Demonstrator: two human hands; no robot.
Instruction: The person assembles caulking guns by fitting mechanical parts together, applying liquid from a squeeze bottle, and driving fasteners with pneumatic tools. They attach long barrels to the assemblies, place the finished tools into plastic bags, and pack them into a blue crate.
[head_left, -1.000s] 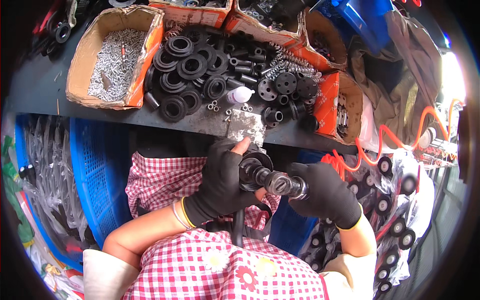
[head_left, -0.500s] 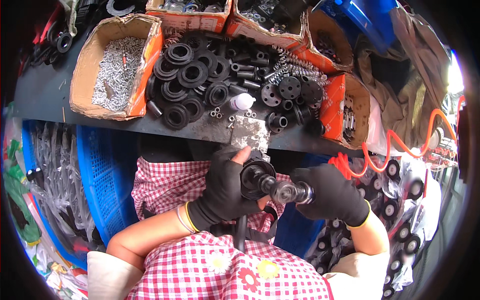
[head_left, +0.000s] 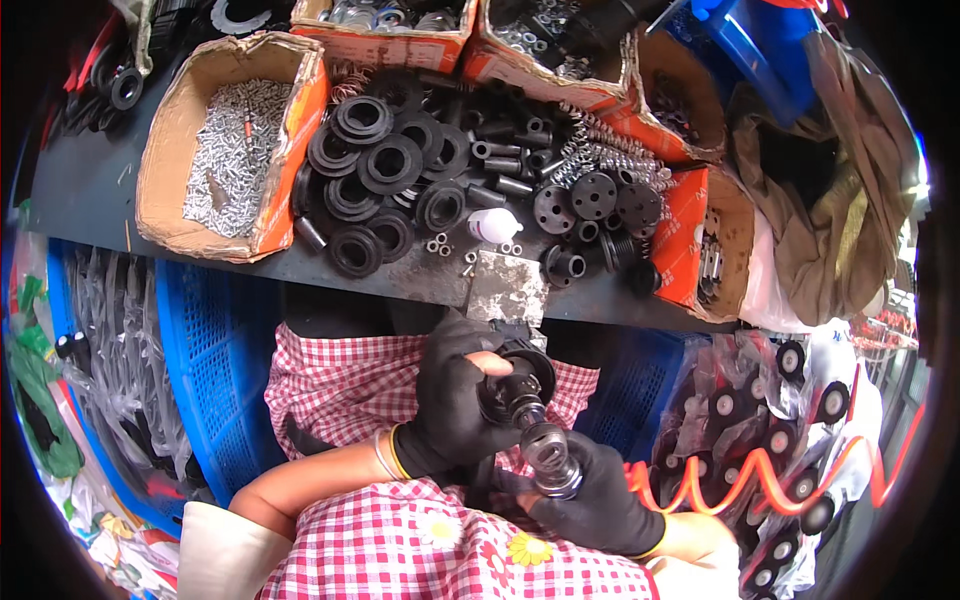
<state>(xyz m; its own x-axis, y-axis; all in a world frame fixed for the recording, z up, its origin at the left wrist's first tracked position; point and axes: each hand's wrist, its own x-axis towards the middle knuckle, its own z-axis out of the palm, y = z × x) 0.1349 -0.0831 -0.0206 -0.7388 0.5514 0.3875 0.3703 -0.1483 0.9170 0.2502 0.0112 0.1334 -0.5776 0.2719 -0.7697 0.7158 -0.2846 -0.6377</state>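
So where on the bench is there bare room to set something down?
Mainly the bench's left end, bordered by the leftmost cardboard box and the black parts behind. A narrow strip also runs along the front edge, from that box to the scuffed plate. The middle is crowded with black rings, tubes, springs and discs.

Brown cloth (head_left: 835,265) lies beside a blue bin (head_left: 772,72).

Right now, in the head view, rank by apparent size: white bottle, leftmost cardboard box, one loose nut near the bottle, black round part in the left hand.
1. Leftmost cardboard box
2. Black round part, partly hidden by the left hand
3. White bottle
4. Loose nut
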